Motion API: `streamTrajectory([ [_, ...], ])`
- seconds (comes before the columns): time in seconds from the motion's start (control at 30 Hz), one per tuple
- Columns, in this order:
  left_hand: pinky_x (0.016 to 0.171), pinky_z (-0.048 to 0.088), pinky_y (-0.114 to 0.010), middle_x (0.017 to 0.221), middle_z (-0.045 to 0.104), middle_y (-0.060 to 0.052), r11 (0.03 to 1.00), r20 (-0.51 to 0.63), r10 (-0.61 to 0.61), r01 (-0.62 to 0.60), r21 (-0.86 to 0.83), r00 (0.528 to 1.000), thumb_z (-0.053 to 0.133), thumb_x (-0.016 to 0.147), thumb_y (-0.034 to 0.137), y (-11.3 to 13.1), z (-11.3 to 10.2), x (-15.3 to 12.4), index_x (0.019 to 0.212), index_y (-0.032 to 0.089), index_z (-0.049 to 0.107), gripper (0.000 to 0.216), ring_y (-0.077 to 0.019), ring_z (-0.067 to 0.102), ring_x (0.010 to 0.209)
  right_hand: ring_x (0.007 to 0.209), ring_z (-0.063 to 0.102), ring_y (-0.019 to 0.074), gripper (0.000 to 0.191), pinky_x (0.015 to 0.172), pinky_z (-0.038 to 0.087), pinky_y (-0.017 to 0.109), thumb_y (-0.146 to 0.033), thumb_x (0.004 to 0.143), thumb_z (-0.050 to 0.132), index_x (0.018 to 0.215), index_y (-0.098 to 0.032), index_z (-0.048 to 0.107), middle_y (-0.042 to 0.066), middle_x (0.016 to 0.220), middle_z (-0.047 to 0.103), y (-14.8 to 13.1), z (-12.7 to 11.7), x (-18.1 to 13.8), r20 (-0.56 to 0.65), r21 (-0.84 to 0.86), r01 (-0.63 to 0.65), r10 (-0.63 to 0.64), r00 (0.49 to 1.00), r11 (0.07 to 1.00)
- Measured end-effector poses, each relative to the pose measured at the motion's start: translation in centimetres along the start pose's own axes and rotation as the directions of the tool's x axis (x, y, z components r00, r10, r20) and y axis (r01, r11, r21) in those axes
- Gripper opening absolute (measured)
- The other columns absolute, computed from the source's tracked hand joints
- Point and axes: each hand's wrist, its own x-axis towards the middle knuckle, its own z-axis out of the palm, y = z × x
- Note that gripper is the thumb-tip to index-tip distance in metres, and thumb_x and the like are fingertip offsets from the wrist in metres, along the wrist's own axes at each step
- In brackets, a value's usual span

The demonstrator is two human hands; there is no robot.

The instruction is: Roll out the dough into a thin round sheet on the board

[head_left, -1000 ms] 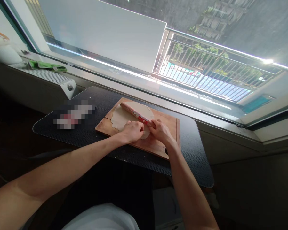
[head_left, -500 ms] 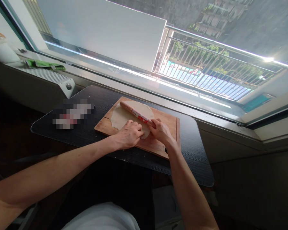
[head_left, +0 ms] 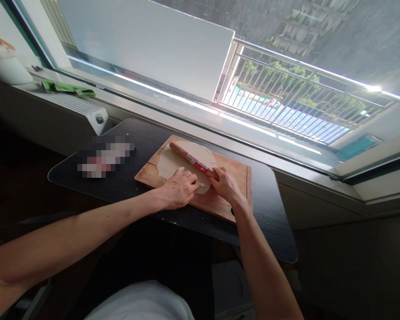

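Note:
A flat round of pale dough (head_left: pixel 173 162) lies on a wooden cutting board (head_left: pixel 233 171). Across the dough rests a thin wooden rolling pin (head_left: pixel 186 156) with a red label, slanting from far left to near right. My right hand (head_left: pixel 226 184) is closed around the pin's near end. My left hand (head_left: pixel 179 189) lies on the near edge of the dough with its fingers curled down, pressing on it beside the pin.
The board sits on a dark ribbed table top (head_left: pixel 270 222) under a wide window. A blurred object (head_left: pixel 103 156) lies on the table's left part. A white radiator (head_left: pixel 70 106) with a green cloth (head_left: pixel 66 88) stands at the far left.
Both hands and the pin have barely shifted; the view has swung slightly. The dough and board stay in place.

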Motion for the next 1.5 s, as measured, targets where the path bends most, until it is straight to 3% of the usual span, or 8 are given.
streamTrajectory([
  [0.2, 0.107, 0.026, -0.054, 0.098, 0.067, -0.011, 0.994, 0.012, 0.072, -0.073, 0.077, 0.997, 0.049, 0.091, 0.021, 0.2, -1.0, 0.4, 0.097, 0.015, 0.068, 0.020, -0.0262, 0.056, 0.099, 0.089, 0.060, 0.0171, 0.017, 0.079, 0.040, 0.024, -0.025, 0.094, 0.055, 0.104, -0.021, 0.068, 0.006, 0.103, 0.065, -0.2, -0.1, 0.0, 0.016, -0.001, -0.033, 0.033, 0.999, 0.999],
  [0.4, 0.108, 0.026, -0.055, 0.094, 0.067, -0.008, 0.999, -0.015, 0.033, -0.033, 0.011, 0.999, 0.048, 0.092, 0.018, 0.2, -0.8, 0.8, 0.096, 0.018, 0.069, 0.021, -0.0235, 0.056, 0.095, 0.089, 0.060, 0.0172, 0.018, 0.080, 0.040, 0.024, -0.024, 0.093, 0.055, 0.104, -0.021, 0.068, 0.006, 0.102, 0.065, -0.1, 0.0, -0.2, 0.005, 0.002, -0.033, 0.033, 0.999, 0.999],
  [0.63, 0.106, 0.027, -0.054, 0.093, 0.069, -0.006, 0.992, 0.068, 0.021, -0.012, -0.122, 0.997, 0.053, 0.091, 0.023, -0.7, -0.6, 2.2, 0.082, 0.023, 0.074, 0.023, -0.0242, 0.055, 0.099, 0.088, 0.060, 0.0174, 0.015, 0.080, 0.041, 0.025, -0.021, 0.091, 0.057, 0.101, -0.021, 0.068, 0.005, 0.101, 0.065, 0.1, 0.1, 0.0, 0.004, 0.009, -0.025, 0.024, 1.000, 1.000],
  [0.83, 0.099, 0.033, -0.045, 0.089, 0.072, -0.007, 0.972, 0.018, -0.100, 0.101, -0.212, 0.995, 0.054, 0.089, 0.025, -0.8, -0.3, 3.3, 0.074, 0.021, 0.073, 0.025, -0.0232, 0.057, 0.099, 0.095, 0.060, 0.0186, 0.021, 0.083, 0.041, 0.025, -0.022, 0.091, 0.058, 0.109, -0.022, 0.068, 0.006, 0.105, 0.065, 0.3, 0.3, 0.1, -0.005, 0.003, -0.001, 0.001, 1.000, 1.000],
  [1.03, 0.093, 0.040, -0.042, 0.087, 0.073, -0.008, 0.939, -0.034, -0.190, 0.172, -0.297, 0.981, 0.053, 0.088, 0.024, -1.3, 0.0, 3.1, 0.080, 0.017, 0.071, 0.021, -0.0232, 0.062, 0.093, 0.089, 0.060, 0.0167, 0.016, 0.080, 0.041, 0.024, -0.024, 0.093, 0.056, 0.102, -0.021, 0.068, 0.005, 0.102, 0.065, 0.1, 0.0, 0.1, 0.018, -0.001, -0.011, 0.011, 1.000, 1.000],
  [1.17, 0.077, 0.045, -0.033, 0.080, 0.072, -0.005, 0.818, -0.014, -0.343, 0.291, -0.496, 0.939, 0.051, 0.087, 0.026, -2.4, 0.2, 2.7, 0.079, 0.017, 0.069, 0.021, -0.0195, 0.063, 0.079, 0.097, 0.061, 0.0203, 0.022, 0.089, 0.044, 0.030, -0.022, 0.090, 0.058, 0.109, -0.019, 0.067, 0.009, 0.109, 0.064, 0.0, -0.3, -0.1, -0.005, 0.020, -0.011, 0.011, 1.000, 1.000],
  [1.3, 0.063, 0.045, -0.027, 0.075, 0.070, -0.003, 0.560, 0.076, -0.456, 0.352, -0.750, 0.887, 0.052, 0.084, 0.034, -3.3, 0.3, 2.0, 0.080, 0.016, 0.068, 0.024, -0.0164, 0.061, 0.069, 0.114, 0.057, 0.0240, 0.030, 0.098, 0.043, 0.036, -0.021, 0.088, 0.057, 0.118, -0.021, 0.066, 0.011, 0.126, 0.060, -1.1, -0.2, -1.0, -0.198, 0.174, 0.059, -0.024, 0.980, 0.983],
  [1.5, 0.075, 0.051, -0.029, 0.081, 0.073, -0.004, 0.307, 0.108, -0.455, 0.270, -0.913, 0.884, 0.056, 0.080, 0.039, -3.9, -0.4, 0.6, 0.080, 0.016, 0.068, 0.027, -0.0177, 0.066, 0.080, 0.081, 0.064, 0.0162, 0.024, 0.073, 0.049, 0.027, -0.035, 0.088, 0.059, 0.101, -0.021, 0.074, 0.004, 0.097, 0.072, -4.3, 0.8, -1.2, -0.066, 0.512, 0.005, 0.034, 0.997, 0.859],
])
